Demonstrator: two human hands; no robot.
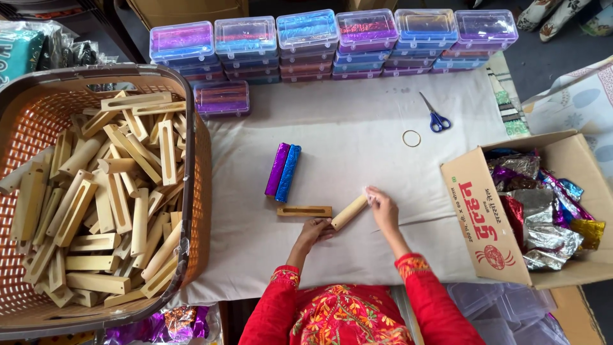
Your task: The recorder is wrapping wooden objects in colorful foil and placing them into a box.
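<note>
A plain wooden stick [348,213] lies slanted on the white cloth [357,134], held at both ends. My left hand [314,231] grips its lower end and my right hand [382,207] pinches its upper end, where a bit of clear tape or film shows. Just left of it lies a slotted wooden piece [304,211] flat on the cloth. Above that rest two foil-wrapped sticks side by side, one purple [276,169] and one blue [288,173].
A big brown basket [196,185] full of wooden pieces stands at left. A cardboard box [485,217] of crumpled foil sheets sits at right. Stacked clear plastic cases [332,38] line the far edge, with blue scissors [435,116] and a rubber band [411,138] nearby.
</note>
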